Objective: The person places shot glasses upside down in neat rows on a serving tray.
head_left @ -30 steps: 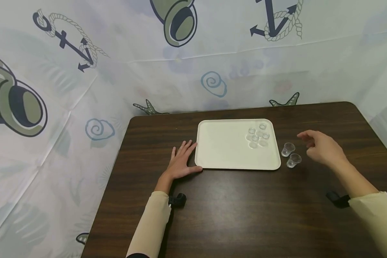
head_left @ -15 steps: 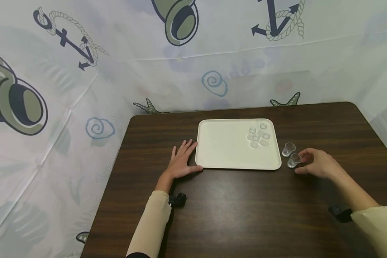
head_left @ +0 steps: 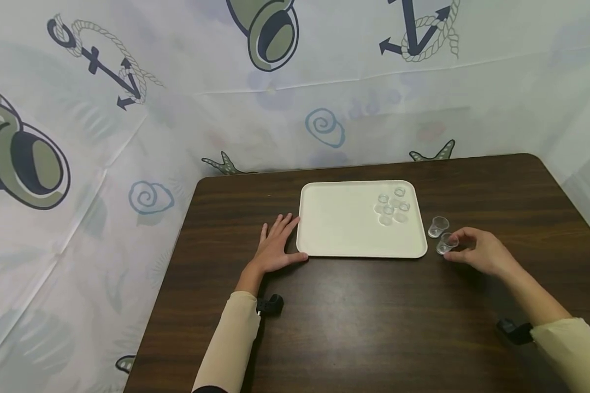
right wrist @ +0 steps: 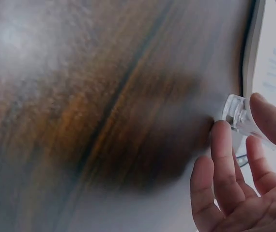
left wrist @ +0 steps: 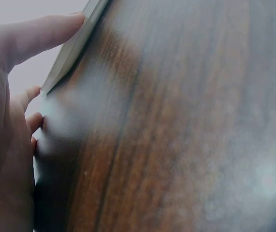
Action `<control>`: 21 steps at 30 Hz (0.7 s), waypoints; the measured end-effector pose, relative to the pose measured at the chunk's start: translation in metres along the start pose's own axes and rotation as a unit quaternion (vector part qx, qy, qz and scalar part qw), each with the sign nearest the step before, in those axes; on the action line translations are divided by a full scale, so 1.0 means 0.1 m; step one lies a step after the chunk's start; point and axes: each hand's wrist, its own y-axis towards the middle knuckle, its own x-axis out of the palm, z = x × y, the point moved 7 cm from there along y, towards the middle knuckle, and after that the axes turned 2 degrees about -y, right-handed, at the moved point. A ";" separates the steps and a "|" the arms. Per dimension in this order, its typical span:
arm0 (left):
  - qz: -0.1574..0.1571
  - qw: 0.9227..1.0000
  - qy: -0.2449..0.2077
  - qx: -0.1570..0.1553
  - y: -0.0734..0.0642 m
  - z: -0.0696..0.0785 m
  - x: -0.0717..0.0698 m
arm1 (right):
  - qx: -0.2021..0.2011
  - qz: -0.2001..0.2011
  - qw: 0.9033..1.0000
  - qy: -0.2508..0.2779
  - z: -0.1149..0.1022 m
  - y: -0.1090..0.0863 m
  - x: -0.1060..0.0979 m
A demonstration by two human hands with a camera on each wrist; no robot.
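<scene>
Tray [head_left: 344, 221], one: cream, rectangular, rounded corners, lying on the table. All places below are taken from it.

Table [head_left: 354, 311], one: dark brown wood grain, reaching out past the tray on every side.

Small cups [head_left: 389, 210], four: clear, grouped on the tray's right part; too faint, from where I stand, to tell mouth up or down.

Far cup [head_left: 439, 225], one: clear, off the tray, just beside its right edge, mouth up.

Near cup [head_left: 442, 245], one: clear, off the tray, by its near right corner, close to the far cup.

Right hand [head_left: 483, 252]: to the right of the tray, pinching the near cup between thumb and fingers.

Left hand [head_left: 274, 248]: at the tray's left edge, grasping nothing, fingers spread, thumb against the rim at the near left corner.

Sleeves [head_left: 231, 338], two: pale, nearer than the tray, a black wrist camera [head_left: 271, 304] by each cuff.

Cloth [head_left: 270, 125]: white, hung beyond the tray, printed with anchors, shells and starfish.
</scene>
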 end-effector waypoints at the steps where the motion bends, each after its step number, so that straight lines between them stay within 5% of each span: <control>1: 0.002 1.000 0.000 0.000 0.00 0.00 -0.01 | 0.000 0.001 1.000 0.001 0.00 0.00 0.00; 21: -0.003 1.000 0.006 -0.004 -0.01 -0.01 0.00 | -0.006 0.027 0.999 0.019 0.00 0.00 0.06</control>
